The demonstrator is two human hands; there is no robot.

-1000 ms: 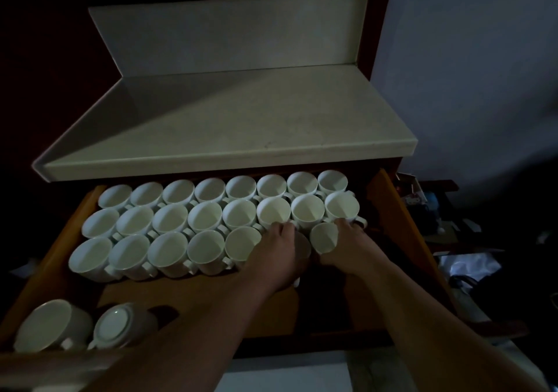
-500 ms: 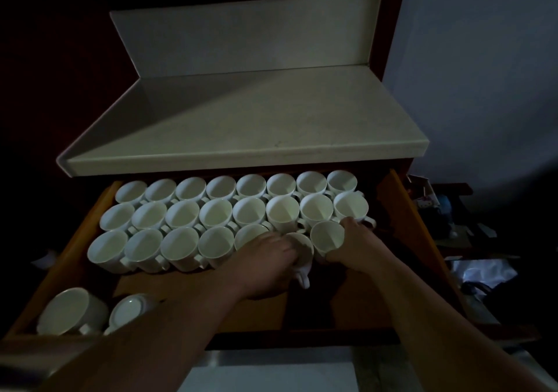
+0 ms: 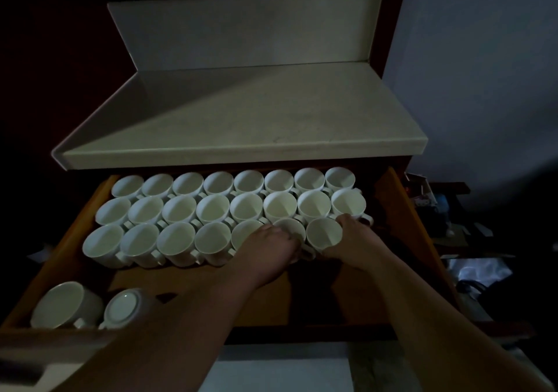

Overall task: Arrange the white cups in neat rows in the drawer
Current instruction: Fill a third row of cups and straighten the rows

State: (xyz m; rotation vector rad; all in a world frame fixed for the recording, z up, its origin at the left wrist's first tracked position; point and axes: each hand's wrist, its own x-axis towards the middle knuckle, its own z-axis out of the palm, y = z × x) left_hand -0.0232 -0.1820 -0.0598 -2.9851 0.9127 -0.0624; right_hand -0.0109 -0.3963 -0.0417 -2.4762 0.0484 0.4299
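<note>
Your left hand point(image 3: 270, 242) grips the sixth cup point(image 3: 290, 229) and your right hand point(image 3: 354, 240) the seventh cup point(image 3: 324, 232), at the right end of the near row in the drawer point(image 3: 403, 207), apparently to seat both snug against the two full far rows point(image 3: 213, 212).

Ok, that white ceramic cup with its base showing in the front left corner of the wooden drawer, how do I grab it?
Probably grip the white ceramic cup round its outer wall below the foot ring, from above. Its base faces up, so the rim is out of reach, and the open white cup on its left crowds that side.
</note>
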